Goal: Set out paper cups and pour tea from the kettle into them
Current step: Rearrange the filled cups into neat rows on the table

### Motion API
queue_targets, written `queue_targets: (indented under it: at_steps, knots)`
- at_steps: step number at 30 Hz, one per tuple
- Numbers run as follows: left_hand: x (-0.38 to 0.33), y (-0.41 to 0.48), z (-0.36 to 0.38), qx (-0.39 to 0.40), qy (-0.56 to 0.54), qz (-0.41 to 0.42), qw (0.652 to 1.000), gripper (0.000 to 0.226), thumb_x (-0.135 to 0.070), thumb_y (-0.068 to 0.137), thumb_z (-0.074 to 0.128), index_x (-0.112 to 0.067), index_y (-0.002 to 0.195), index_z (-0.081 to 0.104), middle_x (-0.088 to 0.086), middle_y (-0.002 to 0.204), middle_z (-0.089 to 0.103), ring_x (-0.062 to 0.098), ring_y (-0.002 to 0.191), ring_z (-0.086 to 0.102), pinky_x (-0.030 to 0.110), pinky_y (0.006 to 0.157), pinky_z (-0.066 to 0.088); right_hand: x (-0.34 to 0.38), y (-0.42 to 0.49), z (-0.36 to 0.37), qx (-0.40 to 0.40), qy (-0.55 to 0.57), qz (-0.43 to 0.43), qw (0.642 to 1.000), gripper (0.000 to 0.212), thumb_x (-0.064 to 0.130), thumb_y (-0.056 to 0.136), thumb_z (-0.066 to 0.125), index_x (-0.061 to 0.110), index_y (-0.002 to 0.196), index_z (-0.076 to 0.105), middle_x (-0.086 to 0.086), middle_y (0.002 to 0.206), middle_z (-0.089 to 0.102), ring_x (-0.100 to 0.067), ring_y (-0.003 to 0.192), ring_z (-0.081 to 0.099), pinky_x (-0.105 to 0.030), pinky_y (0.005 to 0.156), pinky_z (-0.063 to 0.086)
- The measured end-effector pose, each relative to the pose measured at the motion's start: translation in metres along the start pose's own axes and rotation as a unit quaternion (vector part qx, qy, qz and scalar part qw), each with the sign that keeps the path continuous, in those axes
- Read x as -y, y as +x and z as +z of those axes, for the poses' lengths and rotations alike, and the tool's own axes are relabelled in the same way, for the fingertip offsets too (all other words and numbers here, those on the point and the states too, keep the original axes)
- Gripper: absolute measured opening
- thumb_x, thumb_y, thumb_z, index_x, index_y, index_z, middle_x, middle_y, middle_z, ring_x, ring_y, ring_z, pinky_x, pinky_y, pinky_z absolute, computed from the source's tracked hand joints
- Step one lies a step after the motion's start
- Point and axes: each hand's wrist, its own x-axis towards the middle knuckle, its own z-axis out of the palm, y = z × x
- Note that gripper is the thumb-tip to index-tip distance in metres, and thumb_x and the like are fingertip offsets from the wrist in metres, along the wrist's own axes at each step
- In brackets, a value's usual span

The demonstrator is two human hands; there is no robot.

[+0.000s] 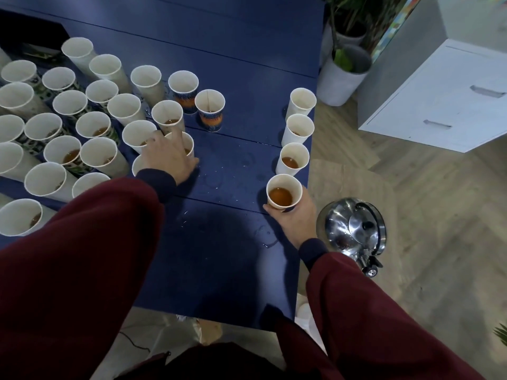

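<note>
The pouring looks mostly done. More than 20 cups (93, 124) crowd the left of the blue desk (233, 64), and wherever I can see down into 1, amber tea (72, 156) sits low in the bottom. The tall ones at the back hide their insides, so I cannot tell whether they are filled.

A separate row (299, 130) of 4 runs along the right edge. The right hand (297, 219) has its fingers wrapped round the nearest cup (284, 185) of that row, which holds tea and stands on or just above the desk corner. The next 2 show tea too; the far 1 I cannot judge.

The left hand (168, 157) reaches over the near side of the crowd, fingers draped across a cup rim. I cannot tell whether they grip it or only rest there.

The kettle (354, 229) is off the desk, lower down to the right, with neither hand on it. Drops (219, 185) spot the desk between the 2 groups.

My guess is what remains is arranging cups and topping up any empty ones.
</note>
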Motion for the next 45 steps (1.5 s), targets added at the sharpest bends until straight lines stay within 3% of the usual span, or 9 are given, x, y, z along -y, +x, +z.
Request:
queue_targets:
  at_steps: [5,15,24,27,32,35,39,42,45]
  knots:
    - [0.003,0.005,0.010,-0.019,0.004,-0.002,1.000,0.073,-0.045,0.084,0.070,-0.003,0.135,0.038,0.033,0.115,0.048,0.052,0.101,0.053,0.055,0.085,0.046,-0.028,0.012,-0.007,0.031,-0.019,0.034,0.999,0.061,0.031,0.063,0.094,0.023,0.114,0.062,0.008,0.107,0.070,-0.006,0.097,0.066,-0.028,0.084,0.054]
    - [0.008,0.016,0.017,-0.028,-0.021,-0.001,0.999,0.066,-0.040,0.088,0.065,0.004,0.130,0.040,0.036,0.116,0.046,0.054,0.101,0.050,0.058,0.087,0.042,-0.036,0.018,-0.012,0.074,-0.008,0.019,0.997,0.065,0.022,0.067,0.093,0.018,0.120,0.056,0.002,0.114,0.066,-0.009,0.101,0.063,-0.023,0.086,0.050]
    - [-0.007,-0.004,-0.004,-0.094,-0.045,0.052,0.993,0.061,-0.041,0.085,0.065,0.004,0.121,0.046,0.030,0.119,0.047,0.050,0.103,0.052,0.057,0.080,0.044,-0.039,-0.011,-0.024,0.053,0.028,0.040,0.997,0.075,-0.003,0.074,0.082,0.025,0.131,0.042,0.015,0.128,0.056,0.011,0.119,0.053,-0.014,0.103,0.041]
    - [-0.012,-0.019,-0.014,-0.106,-0.072,0.074,0.989,0.067,-0.047,0.081,0.065,0.005,0.120,0.046,0.028,0.117,0.049,0.048,0.099,0.054,0.055,0.081,0.045,-0.040,-0.035,-0.017,0.005,0.037,0.081,0.996,0.084,0.018,0.073,0.081,0.016,0.144,0.036,0.003,0.140,0.047,-0.008,0.128,0.051,-0.035,0.112,0.043]
    - [-0.016,-0.071,-0.028,-0.072,-0.134,0.133,0.979,0.058,-0.040,0.080,0.074,-0.002,0.115,0.047,0.023,0.115,0.055,0.043,0.100,0.055,0.048,0.080,0.043,-0.019,-0.086,0.004,-0.076,0.062,0.073,0.992,0.070,0.025,0.074,0.078,0.023,0.133,0.041,-0.005,0.127,0.051,-0.017,0.112,0.059,-0.049,0.096,0.052]
    - [-0.016,-0.105,-0.026,-0.019,-0.116,0.182,0.976,0.057,-0.041,0.075,0.077,-0.008,0.109,0.046,0.017,0.111,0.056,0.039,0.099,0.058,0.045,0.078,0.045,-0.001,-0.109,0.022,-0.005,0.040,0.007,0.999,0.071,0.021,0.075,0.086,0.019,0.134,0.045,-0.002,0.128,0.053,-0.014,0.116,0.059,-0.040,0.098,0.051]
    - [-0.021,-0.153,-0.022,0.028,-0.111,0.231,0.966,0.054,-0.047,0.075,0.076,-0.014,0.100,0.042,0.009,0.106,0.057,0.030,0.090,0.057,0.035,0.067,0.035,0.027,-0.136,0.042,0.086,0.018,-0.052,0.995,0.086,0.029,0.075,0.089,0.019,0.145,0.040,0.011,0.140,0.050,0.001,0.127,0.048,-0.007,0.100,0.037]
    - [-0.026,-0.180,-0.023,0.049,-0.114,0.253,0.960,0.053,-0.050,0.076,0.073,-0.019,0.097,0.036,0.002,0.101,0.052,0.019,0.081,0.045,0.033,0.067,0.033,0.037,-0.151,0.048,0.059,0.015,-0.059,0.996,0.064,0.027,0.076,0.087,0.025,0.128,0.050,0.014,0.121,0.060,0.002,0.110,0.057,-0.010,0.087,0.044]
    - [-0.027,-0.195,-0.025,0.055,-0.116,0.267,0.955,0.059,-0.059,0.074,0.072,-0.017,0.102,0.043,0.000,0.104,0.053,0.021,0.083,0.050,0.033,0.067,0.034,0.040,-0.160,0.047,0.020,0.011,-0.054,0.998,0.049,0.024,0.077,0.084,0.027,0.115,0.054,0.011,0.105,0.066,-0.003,0.094,0.062,-0.019,0.076,0.049]
